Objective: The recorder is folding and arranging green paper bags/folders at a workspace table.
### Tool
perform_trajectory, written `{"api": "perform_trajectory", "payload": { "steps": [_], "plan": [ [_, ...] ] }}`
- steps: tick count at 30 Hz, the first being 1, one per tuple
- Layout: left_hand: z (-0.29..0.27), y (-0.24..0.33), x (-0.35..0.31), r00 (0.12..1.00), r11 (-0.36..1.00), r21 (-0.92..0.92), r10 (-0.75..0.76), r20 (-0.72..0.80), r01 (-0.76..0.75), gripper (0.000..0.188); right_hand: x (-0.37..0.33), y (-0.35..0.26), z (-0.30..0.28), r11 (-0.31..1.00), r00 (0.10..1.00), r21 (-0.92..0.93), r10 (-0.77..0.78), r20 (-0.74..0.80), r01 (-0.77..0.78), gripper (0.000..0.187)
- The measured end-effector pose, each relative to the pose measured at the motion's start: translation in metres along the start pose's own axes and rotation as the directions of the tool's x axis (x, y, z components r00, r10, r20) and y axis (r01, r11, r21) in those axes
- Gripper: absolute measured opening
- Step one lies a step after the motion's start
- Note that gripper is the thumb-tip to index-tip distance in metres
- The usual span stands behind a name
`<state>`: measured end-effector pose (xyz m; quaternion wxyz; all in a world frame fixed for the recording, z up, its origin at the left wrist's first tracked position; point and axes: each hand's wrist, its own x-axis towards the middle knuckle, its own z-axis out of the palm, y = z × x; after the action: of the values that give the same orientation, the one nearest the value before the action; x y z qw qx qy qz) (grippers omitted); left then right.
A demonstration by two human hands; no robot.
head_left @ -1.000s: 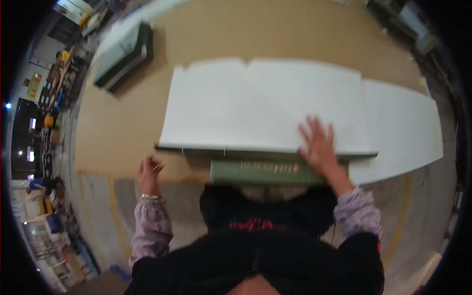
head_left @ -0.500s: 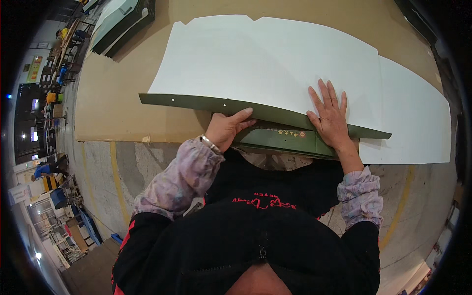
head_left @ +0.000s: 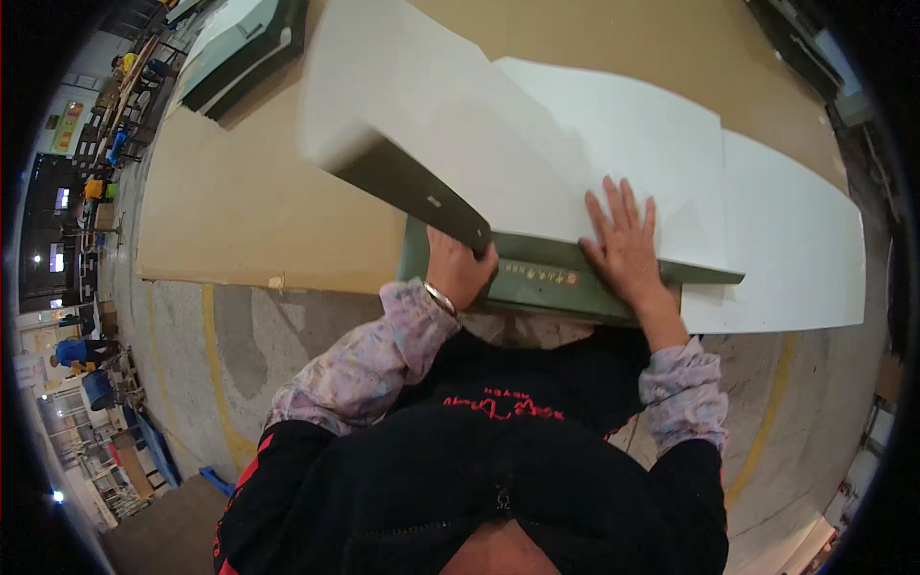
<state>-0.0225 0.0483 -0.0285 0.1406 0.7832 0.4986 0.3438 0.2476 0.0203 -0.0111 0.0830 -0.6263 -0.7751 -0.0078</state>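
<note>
A large card sheet, white on its upper face, has a dark green folded flap [head_left: 417, 192] along its near edge. My left hand [head_left: 458, 268] is closed around the lower end of this flap, thumb in front. The sheet's left panel [head_left: 412, 105] is lifted and slanted, its outer corner smeared by motion. My right hand [head_left: 628, 249] lies flat, fingers spread, on the sheet's right panel [head_left: 642, 144] by the near edge. Beneath both hands sits a green printed panel [head_left: 546, 280] with gold lettering. Another white sheet [head_left: 795, 230] extends out to the right.
A brown board-topped table [head_left: 259, 220] carries the sheets. A stack of dark green folded pieces [head_left: 244, 62] stands at its far left, and more dark pieces [head_left: 791, 48] lie at the far right. Concrete floor [head_left: 240, 355] with yellow lines shows in front. People and benches appear beyond the left side.
The sheet's left panel has risen from lying flat and bent toward the right. My left hand has moved slightly right and closed on the flap. My right hand stays pressed on the sheet.
</note>
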Motion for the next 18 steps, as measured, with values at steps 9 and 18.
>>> {"api": "perform_trajectory", "payload": {
  "steps": [9,18],
  "plan": [
    [0.005,0.026,0.014,0.822,0.870,0.198,0.320,0.471,-0.452,0.074,-0.052,-0.096,-0.005,-0.102,0.944,0.994,0.331,0.004,0.032,0.052],
    [0.062,0.015,0.095,0.611,0.961,0.164,0.008,0.791,-0.225,0.110,-0.037,-0.079,0.018,-0.731,0.695,0.682,0.503,0.514,0.024,0.042]
  ]
}}
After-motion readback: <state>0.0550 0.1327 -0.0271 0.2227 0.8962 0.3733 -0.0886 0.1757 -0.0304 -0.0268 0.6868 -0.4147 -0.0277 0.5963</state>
